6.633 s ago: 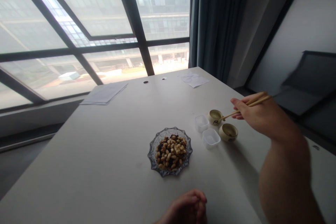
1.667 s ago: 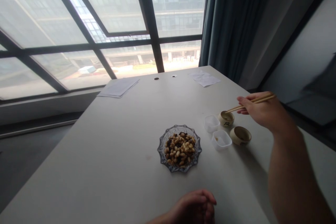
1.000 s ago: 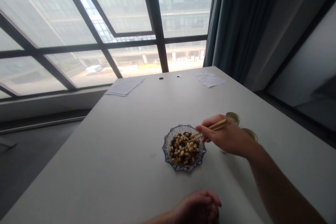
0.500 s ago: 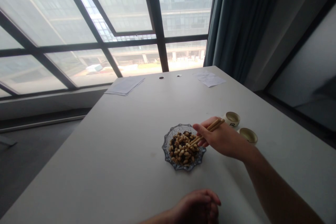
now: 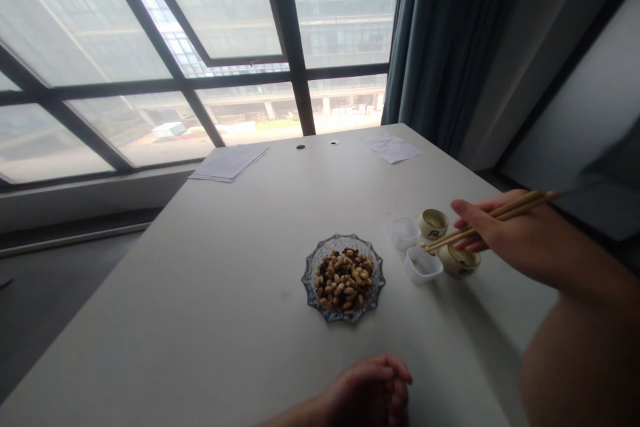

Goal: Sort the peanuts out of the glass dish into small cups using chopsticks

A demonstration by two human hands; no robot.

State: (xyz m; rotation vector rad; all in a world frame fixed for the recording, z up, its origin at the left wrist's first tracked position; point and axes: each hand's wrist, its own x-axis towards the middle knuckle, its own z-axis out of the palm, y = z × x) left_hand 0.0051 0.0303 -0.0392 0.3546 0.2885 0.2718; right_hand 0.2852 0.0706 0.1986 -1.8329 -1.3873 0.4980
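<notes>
My right hand [image 5: 500, 230] is closed around a pair of wooden chopsticks [image 5: 493, 217]. Their tips reach over the nearer small clear plastic box [image 5: 424, 272], with a small brownish bit at them that is too small to name. A few bits lie inside this box. Behind it stands a second clear box [image 5: 404, 233]. Two cream cups, a far one [image 5: 434, 232] and a near one [image 5: 461, 267], stand to the right, the near one partly below my hand. Left of the boxes, a scalloped glass bowl [image 5: 309, 280] holds mixed nuts [image 5: 344, 279]. My left hand [image 5: 373, 387] rests at the table's front, fingers curled together, nothing visible in them.
Loose paper sheets [image 5: 230, 163] lie at the table's far left, and more paper [image 5: 393, 147] at the far right. Two cable holes sit near the back edge of the white table [image 5: 200, 293]. Windows and a dark curtain [image 5: 445, 47] rise behind.
My right hand has moved right with the chopsticks, from the nuts in the bowl to over the near plastic box. Both clear boxes, hidden before, now show. My left hand stays resting.
</notes>
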